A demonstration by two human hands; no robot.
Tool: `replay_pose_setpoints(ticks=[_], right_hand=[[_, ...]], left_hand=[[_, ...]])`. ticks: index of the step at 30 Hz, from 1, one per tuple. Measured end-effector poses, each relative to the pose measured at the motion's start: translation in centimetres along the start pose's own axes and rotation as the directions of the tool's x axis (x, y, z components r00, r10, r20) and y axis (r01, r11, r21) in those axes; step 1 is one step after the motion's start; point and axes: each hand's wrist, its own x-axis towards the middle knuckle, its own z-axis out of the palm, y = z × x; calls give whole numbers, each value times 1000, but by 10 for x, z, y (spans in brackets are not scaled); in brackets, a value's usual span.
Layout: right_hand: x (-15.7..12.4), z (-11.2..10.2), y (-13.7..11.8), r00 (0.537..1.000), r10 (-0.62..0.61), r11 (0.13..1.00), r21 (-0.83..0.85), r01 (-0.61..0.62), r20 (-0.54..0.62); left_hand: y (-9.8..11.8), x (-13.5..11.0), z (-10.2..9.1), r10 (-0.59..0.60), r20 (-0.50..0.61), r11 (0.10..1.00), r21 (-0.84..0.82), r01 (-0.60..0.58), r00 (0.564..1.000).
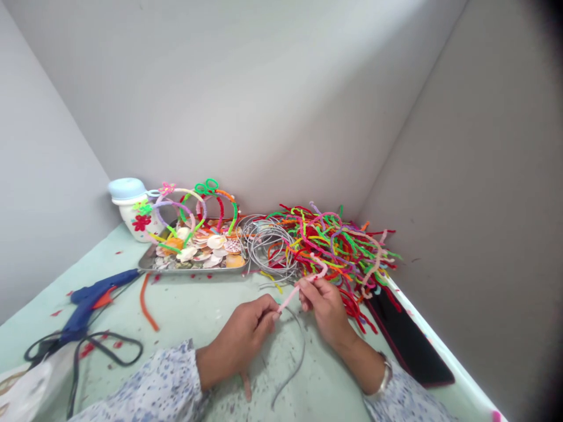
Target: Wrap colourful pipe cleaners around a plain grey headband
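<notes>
A pale pink pipe cleaner (289,298) stretches between my two hands, above the table's middle. My left hand (246,331) pinches its lower end between thumb and fingers. Farther along, my right hand (326,310) is closed on it, and its bent far end curls up past the fingers. Below and between the hands a grey wire (301,351) curves down towards me; whether it joins the pipe cleaner I cannot tell. A short pinkish strip (246,387) shows under my left wrist, partly hidden.
A metal tray (193,271) of shells and fuzzy-wrapped hoops (197,202) stands at the back, beside a white cup (136,214). Coiled grey wire (270,252) and a heap of coloured pipe cleaners (338,240) lie right. A blue glue gun (81,308) with cord lies left, a black panel (411,334) right.
</notes>
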Motion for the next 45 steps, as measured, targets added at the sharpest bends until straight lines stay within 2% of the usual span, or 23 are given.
replay_pose_setpoints(ticks=[4, 7, 10, 14, 23, 26, 30, 35, 39, 45], right_hand=[[-1, 2, 1, 997, -35, 993, -118, 28, -62], [0, 2, 0, 999, -27, 989, -143, 21, -40], [2, 1, -1, 1000, -19, 995, -97, 19, -5], [4, -1, 0, 999, -23, 1000, -10, 23, -35], [2, -2, 3, 993, -14, 999, -51, 9, -113], [3, -2, 3, 996, -3, 1000, -7, 2, -93], [7, -4, 3, 999, -4, 986, 169, 12, -44], [9, -5, 2, 994, 41, 919, 395, 4, -104], [9, -5, 2, 994, 90, 908, 416, -60, -54], [4, 1, 3, 981, 170, 911, 363, -193, 94]], left_hand=[[3, -1, -2, 50, 19, 985, 164, -53, 999], [0, 0, -1, 43, 21, 980, 193, -46, 999], [-6, 0, 2, 13, -9, 989, 149, -11, 1000], [-9, 0, 3, 1, -18, 995, 103, 1, 1000], [-2, -1, 0, 52, 31, 972, 227, -57, 998], [-2, -1, 0, 61, 40, 968, 240, -69, 997], [-8, 0, 1, 23, 14, 987, 159, -25, 1000], [-13, 1, 1, -16, 11, 998, 66, 15, 1000], [-8, 1, 0, -10, 38, 1000, 7, 9, 999], [1, -1, 0, 6, -111, 985, -169, -25, 994]])
